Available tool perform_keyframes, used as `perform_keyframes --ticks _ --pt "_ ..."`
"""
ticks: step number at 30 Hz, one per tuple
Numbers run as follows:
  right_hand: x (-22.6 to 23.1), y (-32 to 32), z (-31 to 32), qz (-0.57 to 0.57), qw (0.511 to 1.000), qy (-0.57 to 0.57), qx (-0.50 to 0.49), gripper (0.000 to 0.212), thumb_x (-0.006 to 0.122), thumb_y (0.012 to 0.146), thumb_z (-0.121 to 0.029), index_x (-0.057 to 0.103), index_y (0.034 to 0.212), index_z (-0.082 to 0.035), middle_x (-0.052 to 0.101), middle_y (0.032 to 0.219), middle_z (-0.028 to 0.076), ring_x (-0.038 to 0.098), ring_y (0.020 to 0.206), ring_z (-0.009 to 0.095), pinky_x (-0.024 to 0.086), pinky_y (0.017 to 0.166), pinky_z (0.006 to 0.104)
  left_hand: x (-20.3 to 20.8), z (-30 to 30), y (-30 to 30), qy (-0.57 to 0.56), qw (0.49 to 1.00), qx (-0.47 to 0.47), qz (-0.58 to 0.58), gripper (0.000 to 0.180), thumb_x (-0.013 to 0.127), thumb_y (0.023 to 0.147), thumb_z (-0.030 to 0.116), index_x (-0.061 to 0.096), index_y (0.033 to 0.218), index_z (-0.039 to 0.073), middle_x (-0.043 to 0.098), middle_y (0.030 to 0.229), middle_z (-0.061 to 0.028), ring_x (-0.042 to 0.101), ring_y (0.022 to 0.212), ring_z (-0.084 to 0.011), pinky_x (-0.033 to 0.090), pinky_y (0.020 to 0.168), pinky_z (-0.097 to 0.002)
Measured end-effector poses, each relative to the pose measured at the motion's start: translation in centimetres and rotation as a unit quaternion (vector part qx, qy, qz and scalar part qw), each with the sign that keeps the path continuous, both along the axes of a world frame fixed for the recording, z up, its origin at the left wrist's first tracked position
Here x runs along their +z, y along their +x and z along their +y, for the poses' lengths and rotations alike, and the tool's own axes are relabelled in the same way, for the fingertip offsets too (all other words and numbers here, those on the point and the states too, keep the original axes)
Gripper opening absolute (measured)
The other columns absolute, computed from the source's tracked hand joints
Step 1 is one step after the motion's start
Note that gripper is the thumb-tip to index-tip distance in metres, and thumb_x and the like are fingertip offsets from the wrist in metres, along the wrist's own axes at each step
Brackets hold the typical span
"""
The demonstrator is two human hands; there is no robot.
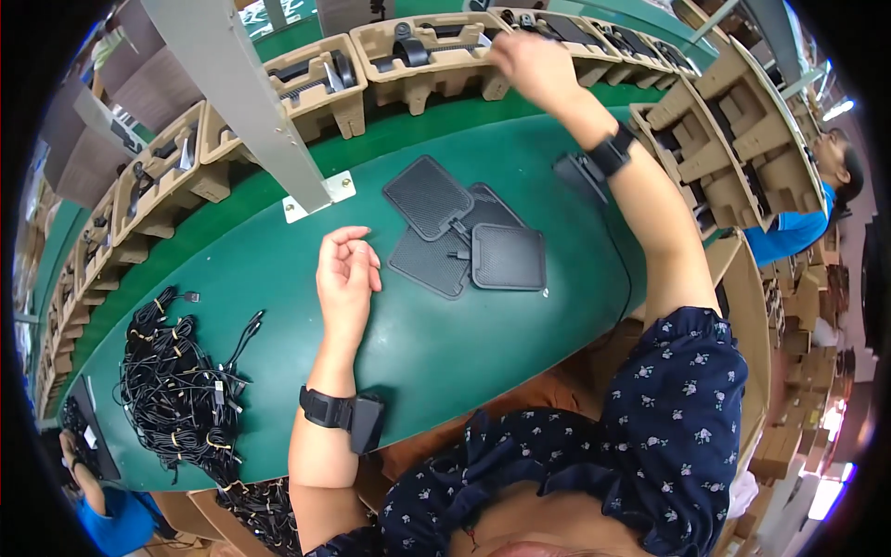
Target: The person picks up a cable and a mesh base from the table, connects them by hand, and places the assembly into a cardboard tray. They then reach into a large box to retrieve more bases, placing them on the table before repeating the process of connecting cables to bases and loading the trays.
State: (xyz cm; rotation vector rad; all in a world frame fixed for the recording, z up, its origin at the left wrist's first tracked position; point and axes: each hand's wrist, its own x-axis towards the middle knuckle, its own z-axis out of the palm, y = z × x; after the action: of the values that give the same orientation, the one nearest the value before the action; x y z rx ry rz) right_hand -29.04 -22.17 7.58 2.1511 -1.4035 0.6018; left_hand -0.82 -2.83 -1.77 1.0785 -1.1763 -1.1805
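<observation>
My left hand (345,274) rests over the green tabletop with its fingers loosely bent and nothing in it. Just to its right lie several flat black rectangular pads (509,258) with textured faces and short stems, overlapping in a loose pile. My right hand (538,70) reaches far forward to a moulded brown pulp tray (380,63) in the row at the back. Its fingers are bent together at the tray's right end, beside a small white piece; what they hold, if anything, is hidden. A black curved part (408,46) sits in that tray.
Bundled black cables (176,381) heap at the left of the green table (445,353). A grey metal post (251,102) stands bolted behind the pads. Stacked pulp trays (733,139) rise at the right, near a co-worker in blue (789,237). Another person's arm (88,483) shows lower left.
</observation>
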Motion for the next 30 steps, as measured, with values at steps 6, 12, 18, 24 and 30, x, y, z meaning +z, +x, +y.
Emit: perform_keyframes --ticks 6,12,18,24,30 --pt "0.4 1.8 14.0 0.136 0.917 0.368 0.076 0.062 0.061 0.068 -0.055 0.054 0.104 -0.005 0.060 0.093 0.012 0.059 0.088 0.030 0.048 0.072 0.0390 -0.3 0.3 0.2 -0.023 0.999 0.008 -0.021 0.014 0.042 0.090 0.003 0.047 0.103 0.000 0.051 0.072 -0.0030 0.043 0.050 -0.0046 0.035 0.045 -0.0173" --pt "-3.5 1.1 19.1 0.084 0.914 0.384 0.098 0.074 0.079 0.054 -0.038 0.044 0.103 0.004 0.052 0.092 0.018 0.058 0.084 0.031 0.049 0.066 0.0367 -0.3 0.6 -0.1 -0.038 0.998 0.013 -0.040 0.014 0.043 0.090 0.003 0.048 0.102 0.000 0.052 0.071 -0.0024 0.043 0.050 -0.0043 0.035 0.046 -0.0175" --pt "-3.3 1.3 19.0 0.002 0.932 0.321 0.171 0.035 0.070 0.068 -0.030 0.056 0.089 -0.006 0.057 0.079 0.006 0.056 0.081 0.025 0.046 0.070 0.0367 -0.4 1.6 -0.5 -0.092 0.994 0.026 -0.053 0.024 0.050 0.088 0.008 0.046 0.110 0.001 0.051 0.088 -0.0038 0.044 0.057 -0.0041 0.038 0.050 -0.0174" --pt "0.1 5.3 19.7 -0.013 0.942 0.131 0.308 0.016 0.068 0.071 -0.026 0.060 0.079 -0.015 0.056 0.078 -0.004 0.048 0.076 0.017 0.034 0.067 0.0297 0.8 3.1 -1.0 -0.279 0.903 -0.067 -0.319 0.022 0.061 0.081 0.016 0.058 0.098 0.002 0.056 0.086 -0.0087 0.054 0.063 -0.0152 0.045 0.057 -0.0282" --pt "-1.4 5.8 16.1 -0.468 0.660 0.481 0.337 0.018 0.064 0.081 -0.013 0.054 0.094 -0.005 0.057 0.087 -0.002 0.052 0.083 0.005 0.043 0.076 0.0228 0.7 3.5 -1.1 -0.061 0.994 -0.082 0.025 0.014 0.047 0.092 0.013 0.054 0.090 0.000 0.058 0.081 -0.0082 0.054 0.056 -0.0098 0.038 0.043 -0.0195"
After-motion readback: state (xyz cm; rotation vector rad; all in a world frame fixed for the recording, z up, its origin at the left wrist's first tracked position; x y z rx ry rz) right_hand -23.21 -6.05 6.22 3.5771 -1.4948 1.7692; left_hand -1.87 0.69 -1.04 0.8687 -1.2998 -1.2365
